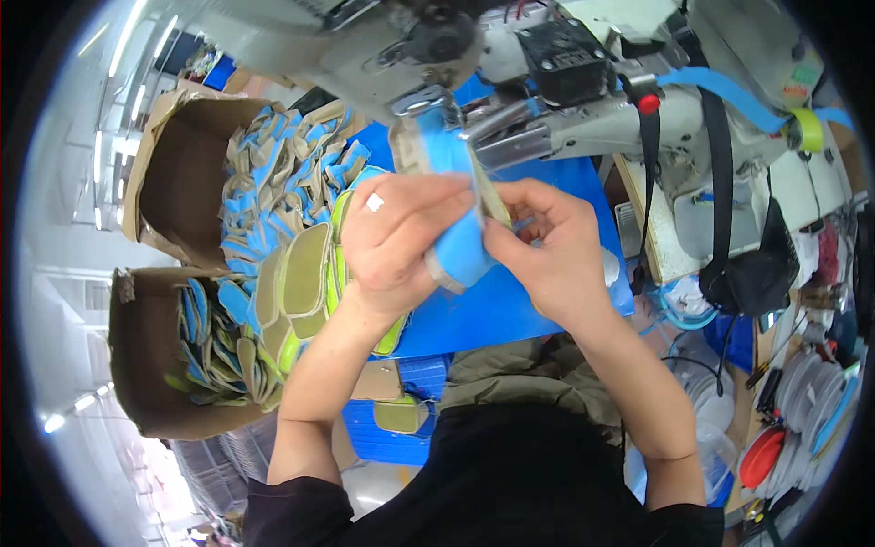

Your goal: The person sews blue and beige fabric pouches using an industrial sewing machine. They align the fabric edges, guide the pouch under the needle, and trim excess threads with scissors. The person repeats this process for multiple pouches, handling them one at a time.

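A padded blue and beige fabric piece [463, 248] is held up between my hands, just below the sewing machine head [428, 55]. Its upper end reaches up to the needle area. My left hand [396, 232] is closed on its left side and has a small white patch on the back. From the right, my right hand [551, 246] pinches the piece's edge between thumb and fingers. Next to my left forearm lie several olive fabric pieces [305, 269] with bright yellow-green edges. Where the piece meets the needle is partly hidden by machine parts.
At the left, two cardboard boxes [137, 173] stand beside heaped blue and beige pieces [292, 169]. Blue tape [720, 91] runs along the machine arm. Black straps [717, 182] hang at the right. Reels [807, 397] stand at lower right. The tabletop [519, 319] is blue.
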A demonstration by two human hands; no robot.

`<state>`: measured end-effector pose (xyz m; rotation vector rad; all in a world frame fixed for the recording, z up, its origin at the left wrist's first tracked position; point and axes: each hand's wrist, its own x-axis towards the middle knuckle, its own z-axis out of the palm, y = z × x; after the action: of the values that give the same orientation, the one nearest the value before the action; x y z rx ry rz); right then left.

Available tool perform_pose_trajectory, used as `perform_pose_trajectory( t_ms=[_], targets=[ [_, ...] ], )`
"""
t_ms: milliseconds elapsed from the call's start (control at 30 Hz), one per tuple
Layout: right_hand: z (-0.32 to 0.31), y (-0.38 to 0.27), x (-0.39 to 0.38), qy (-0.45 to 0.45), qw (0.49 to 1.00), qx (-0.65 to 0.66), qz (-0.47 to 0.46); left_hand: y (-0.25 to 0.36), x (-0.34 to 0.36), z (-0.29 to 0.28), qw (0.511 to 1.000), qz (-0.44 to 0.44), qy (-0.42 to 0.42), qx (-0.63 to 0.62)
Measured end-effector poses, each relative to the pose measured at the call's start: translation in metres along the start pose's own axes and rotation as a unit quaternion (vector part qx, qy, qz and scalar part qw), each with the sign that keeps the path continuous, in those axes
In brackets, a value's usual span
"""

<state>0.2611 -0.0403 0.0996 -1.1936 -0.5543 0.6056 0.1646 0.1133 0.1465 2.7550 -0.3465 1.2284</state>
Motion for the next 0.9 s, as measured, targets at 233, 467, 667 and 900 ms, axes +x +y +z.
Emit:
perform_pose_trajectory(
  t_ms=[233,467,667,900],
  targets=[
    [0.001,0.012,-0.009,0.016,0.999,0.018,-0.029,0.002,0.006,-0.006,0.999,0.008,-0.037,0.012],
    [0.006,0.02,0.005,0.024,0.998,0.004,-0.058,-0.011,0.012,-0.003,0.999,0.01,-0.047,0.026],
    [0.009,0.014,0.026,0.028,0.994,-0.038,-0.095,-0.026,0.02,0.003,0.998,0.027,-0.031,0.042],
    [0.006,0.005,0.019,0.04,0.973,-0.14,-0.18,-0.021,-0.003,0.0,1.0,0.0,0.007,-0.008]
  ],
)
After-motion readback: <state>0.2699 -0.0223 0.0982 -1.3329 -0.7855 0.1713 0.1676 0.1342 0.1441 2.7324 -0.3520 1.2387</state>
